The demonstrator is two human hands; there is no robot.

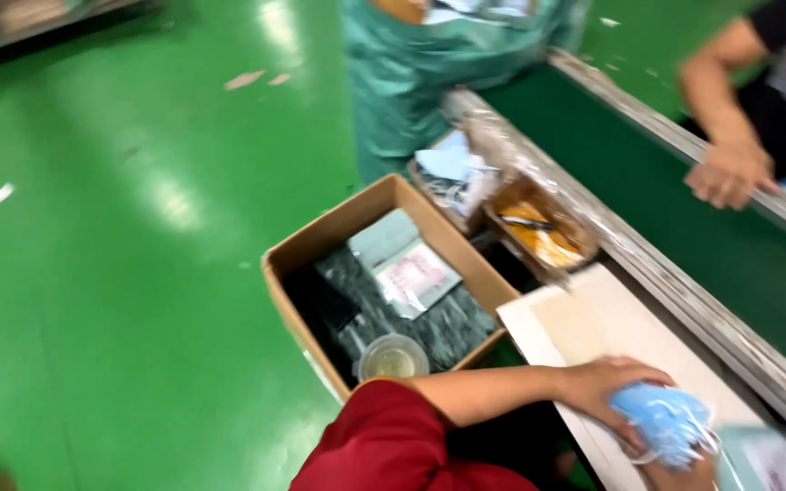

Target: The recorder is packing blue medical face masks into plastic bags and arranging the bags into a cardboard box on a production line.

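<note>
Both my hands are at a bundle of blue face masks (666,420) over the pale board (593,318): left hand (607,386) grasps it, right hand (680,475) underneath, grip unclear; a cardboard box (320,238) stands near.

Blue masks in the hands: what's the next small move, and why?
Probably square up the bundle of blue masks on the pale board: the left hand lies over it, the right hand is mostly hidden beneath, and ear loops dangle loose. The frame is blurred, so this is tentative.
</note>
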